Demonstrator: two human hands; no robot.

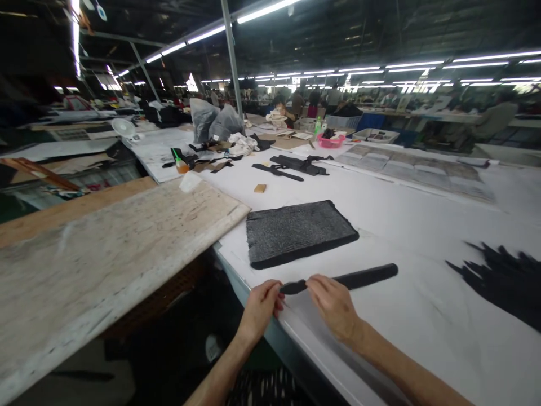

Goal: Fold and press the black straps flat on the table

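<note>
A long narrow black strip [367, 276] lies near the front edge of the white table [422, 225]. My left hand [262, 304] pinches its left end at the table edge. Close beside it, my right hand [332, 301] has its fingers closed on the strip a little further along, and the rest runs out to the right beyond that hand. Just behind the strip rests a flat stack of dark grey textured pieces [300, 231] with a black front edge.
A stained pale board [127, 254] stands on the left. Black pieces [502, 276] lie at the right. Further back are a small tan block [260, 188], dark straps [300, 164], an orange bottle [182, 166], grey bags [217, 121], a pink basket [331, 140] and a seated person [279, 113].
</note>
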